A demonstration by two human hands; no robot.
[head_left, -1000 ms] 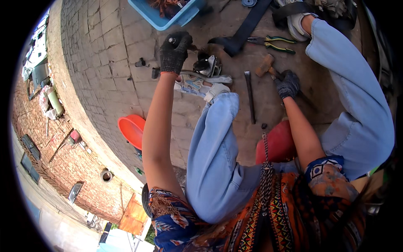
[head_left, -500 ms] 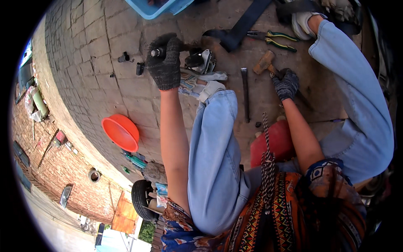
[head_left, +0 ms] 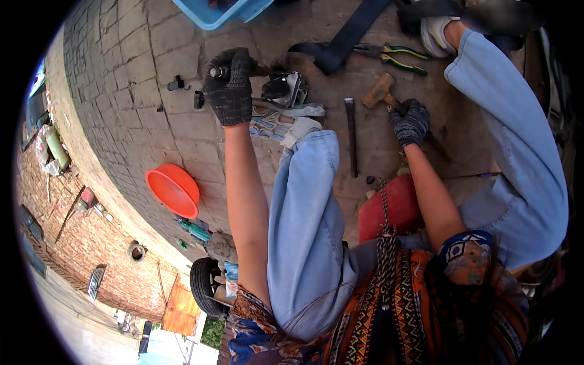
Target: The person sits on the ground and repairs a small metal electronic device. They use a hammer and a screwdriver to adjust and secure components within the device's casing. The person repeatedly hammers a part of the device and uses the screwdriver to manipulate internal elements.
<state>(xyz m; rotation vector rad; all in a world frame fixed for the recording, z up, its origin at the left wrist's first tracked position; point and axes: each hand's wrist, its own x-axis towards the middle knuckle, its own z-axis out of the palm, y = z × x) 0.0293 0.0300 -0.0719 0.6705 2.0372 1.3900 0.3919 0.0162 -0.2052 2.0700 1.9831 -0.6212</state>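
My left hand (head_left: pixel 231 91), in a dark knit glove, is closed around a dark metal part whose round end (head_left: pixel 217 72) shows above the fingers; the rest is hidden by the glove. To its right, beside my shoe, lies a metal bracket with a black wheel (head_left: pixel 286 89), like a caster. My right hand (head_left: pixel 412 123), gloved too, is wrapped around the handle of a hammer (head_left: pixel 378 90) low over the paving, its brownish head toward the upper left. Between my hands lies a dark flat-ended metal bar (head_left: pixel 351 139).
Pliers with green-yellow handles (head_left: pixel 401 61) lie beyond the hammer, by a black strap (head_left: pixel 353 39). A blue bin (head_left: pixel 211 21) stands at the top, an orange bowl (head_left: pixel 173 190) at left. Small black pieces (head_left: pixel 199 100) dot the paving. A red seat (head_left: pixel 389 210) is near me.
My left hand has shifted slightly left with the metal part in it. A blurred dark shape has come in at the top right. My right hand stays on the hammer.
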